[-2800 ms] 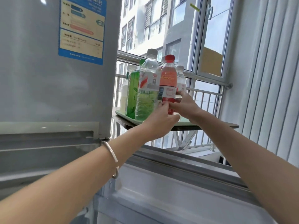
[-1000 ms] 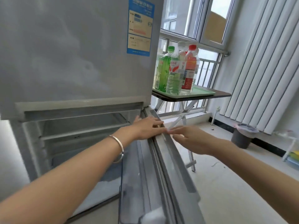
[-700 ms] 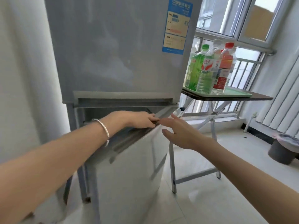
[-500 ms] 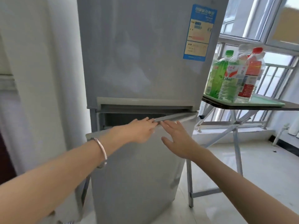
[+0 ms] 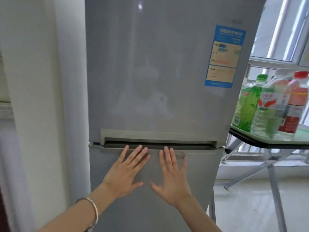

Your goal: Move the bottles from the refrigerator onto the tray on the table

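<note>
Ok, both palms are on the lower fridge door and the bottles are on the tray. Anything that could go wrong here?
Two things. The bottles stand bunched at the tray's end nearest the refrigerator, so a hard shove might jolt the table and tip them. Fingertips of the left hand and right hand lie near the door seam and could be pinched.

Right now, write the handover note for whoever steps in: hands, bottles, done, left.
Left hand: open, flat on the refrigerator's lower door, holding nothing.
Right hand: the same, beside it.
Bottles: standing together on the green tray on the table, right of the refrigerator.
Done: bottles on the tray; both doors look shut.
Left: apparently nothing, though the inside is hidden.
</note>
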### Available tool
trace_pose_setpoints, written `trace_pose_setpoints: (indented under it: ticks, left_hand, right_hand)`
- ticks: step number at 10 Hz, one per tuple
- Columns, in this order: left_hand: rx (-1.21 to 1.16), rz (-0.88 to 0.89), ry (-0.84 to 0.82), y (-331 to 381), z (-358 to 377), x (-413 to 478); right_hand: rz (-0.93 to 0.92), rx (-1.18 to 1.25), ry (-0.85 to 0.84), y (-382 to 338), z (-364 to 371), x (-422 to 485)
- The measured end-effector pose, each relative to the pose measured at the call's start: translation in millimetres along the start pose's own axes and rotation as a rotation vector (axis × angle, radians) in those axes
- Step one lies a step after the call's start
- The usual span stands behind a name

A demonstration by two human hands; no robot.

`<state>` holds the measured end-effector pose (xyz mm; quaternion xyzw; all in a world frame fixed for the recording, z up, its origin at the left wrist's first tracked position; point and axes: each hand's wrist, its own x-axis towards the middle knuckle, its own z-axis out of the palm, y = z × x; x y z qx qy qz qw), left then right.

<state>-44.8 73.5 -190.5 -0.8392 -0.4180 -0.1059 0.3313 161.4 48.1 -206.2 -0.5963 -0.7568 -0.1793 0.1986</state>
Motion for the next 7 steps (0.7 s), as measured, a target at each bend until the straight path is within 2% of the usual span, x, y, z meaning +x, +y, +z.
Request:
trace_pose_setpoints:
  ticks: [3,4,5,6,7]
  left_hand:
    - [0.040,-0.052,0.020,7,15,4]
    - [0.071,-0.073,0.010,11,14,4]
    - [0.070,-0.083,0.000,10,2,0]
    - [-0.004,-0.005,0.054,9,-18,-1]
    - [-0.376,-0.070,0.209,-10,-51,-4]
  right_hand:
    - [0.017,-0.036,0.026,-2,4,0]
    - [0.016,-0.055,0.005,-1,4,1]
    - [0.015,-0.069,-0.106,4,-6,-1]
    - [-0.054,0.003,-0.139,-2,-23,-3]
    - [-0.153,0.396,-0.053,20,-61,-21]
